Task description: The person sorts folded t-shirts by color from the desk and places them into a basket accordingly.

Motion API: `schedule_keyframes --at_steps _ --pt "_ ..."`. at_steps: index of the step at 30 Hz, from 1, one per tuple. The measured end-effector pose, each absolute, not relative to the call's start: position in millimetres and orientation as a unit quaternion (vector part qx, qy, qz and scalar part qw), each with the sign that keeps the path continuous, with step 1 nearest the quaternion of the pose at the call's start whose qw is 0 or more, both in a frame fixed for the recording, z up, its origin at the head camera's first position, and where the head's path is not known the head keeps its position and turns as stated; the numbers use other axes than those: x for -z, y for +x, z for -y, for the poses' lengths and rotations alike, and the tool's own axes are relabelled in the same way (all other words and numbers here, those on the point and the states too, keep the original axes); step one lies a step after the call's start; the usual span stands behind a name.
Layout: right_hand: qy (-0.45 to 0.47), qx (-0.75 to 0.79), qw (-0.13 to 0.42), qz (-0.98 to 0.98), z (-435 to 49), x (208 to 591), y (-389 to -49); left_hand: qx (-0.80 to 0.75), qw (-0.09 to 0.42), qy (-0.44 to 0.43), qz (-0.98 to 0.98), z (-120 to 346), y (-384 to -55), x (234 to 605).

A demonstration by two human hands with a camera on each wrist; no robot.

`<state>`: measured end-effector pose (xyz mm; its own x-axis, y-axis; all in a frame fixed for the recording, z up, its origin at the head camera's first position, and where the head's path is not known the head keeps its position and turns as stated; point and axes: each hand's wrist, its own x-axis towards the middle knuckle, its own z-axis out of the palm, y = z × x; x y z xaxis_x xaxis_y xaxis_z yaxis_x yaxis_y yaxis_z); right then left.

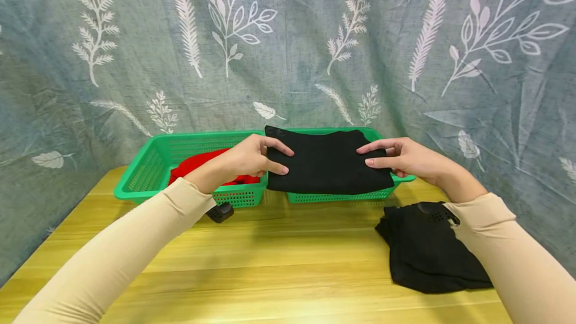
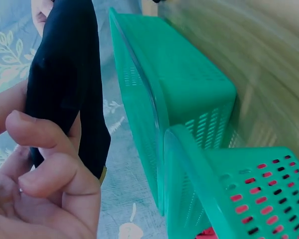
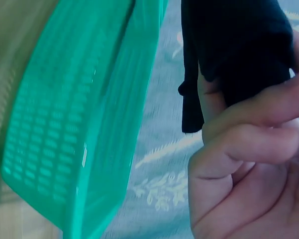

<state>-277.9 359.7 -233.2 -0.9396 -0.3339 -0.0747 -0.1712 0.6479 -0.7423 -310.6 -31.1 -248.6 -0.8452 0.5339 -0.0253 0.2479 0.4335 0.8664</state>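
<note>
A folded black cloth (image 1: 328,161), seemingly a garment, is held up level between both hands above the right green basket (image 1: 324,198). My left hand (image 1: 256,156) grips its left edge, thumb and forefinger on top. At the opposite edge my right hand (image 1: 400,159) pinches it the same way. Seen from the left wrist, the folded layers of the black cloth (image 2: 65,64) sit between fingers and thumb. The right wrist view shows curled fingers (image 3: 239,149) under the cloth's folds. The cloth hides most of the right basket's inside.
The left green basket (image 1: 144,164) holds red cloth (image 1: 202,161) with some black. Another black garment (image 1: 432,249) lies on the wooden table (image 1: 252,264) under my right forearm. A patterned curtain (image 1: 297,39) hangs right behind the baskets.
</note>
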Motion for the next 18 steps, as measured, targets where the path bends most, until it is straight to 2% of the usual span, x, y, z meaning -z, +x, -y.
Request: schedule_keyframes --at_steps 18 --pt "-0.115 0.333 0.094 -0.931 -385.5 235.2 -333.5 -0.461 0.136 0.224 -0.848 -14.1 -362.6 259.8"
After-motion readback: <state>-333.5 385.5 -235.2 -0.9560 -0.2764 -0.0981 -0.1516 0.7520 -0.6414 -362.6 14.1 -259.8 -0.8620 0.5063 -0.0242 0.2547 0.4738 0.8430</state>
